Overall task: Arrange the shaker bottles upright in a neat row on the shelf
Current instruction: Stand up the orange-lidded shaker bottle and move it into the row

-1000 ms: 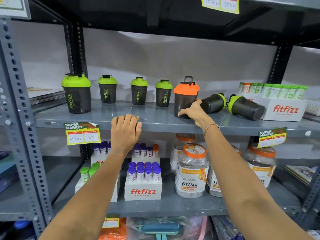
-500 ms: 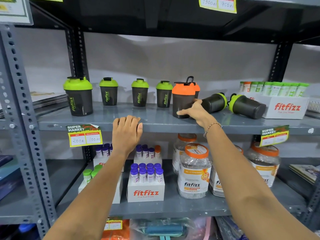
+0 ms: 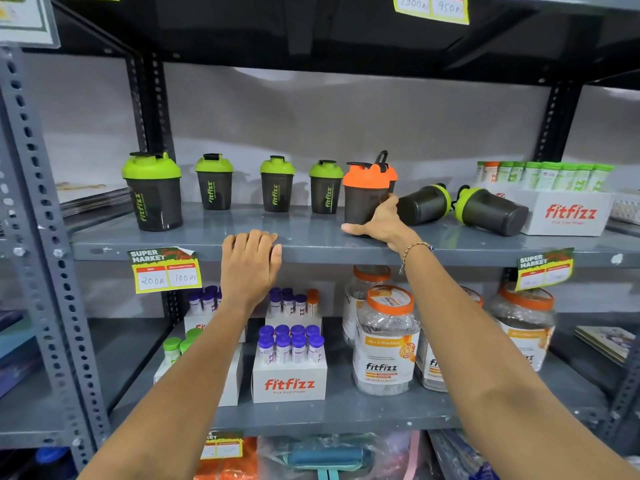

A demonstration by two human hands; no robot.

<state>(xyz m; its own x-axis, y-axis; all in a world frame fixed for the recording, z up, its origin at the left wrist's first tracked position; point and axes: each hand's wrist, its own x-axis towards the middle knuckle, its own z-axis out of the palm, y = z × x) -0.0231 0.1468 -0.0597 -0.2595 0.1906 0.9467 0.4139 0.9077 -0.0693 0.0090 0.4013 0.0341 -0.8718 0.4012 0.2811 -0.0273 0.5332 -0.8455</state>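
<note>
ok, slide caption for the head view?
Right hand grips orange-lidded dark shaker bottle upright on grey metal shelf; left hand rests on its edge.

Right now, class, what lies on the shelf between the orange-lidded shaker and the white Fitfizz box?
Head view: two green-lidded shakers lie on their sides between the orange-lidded shaker and the Fitfizz box.

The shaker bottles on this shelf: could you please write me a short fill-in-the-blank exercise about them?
1. The right hand grips the shaker with the ____ lid.
2. ____ green-lidded shakers lie on their sides.
3. The left hand rests on the ____ edge.

Missing words: orange; two; shelf
</note>
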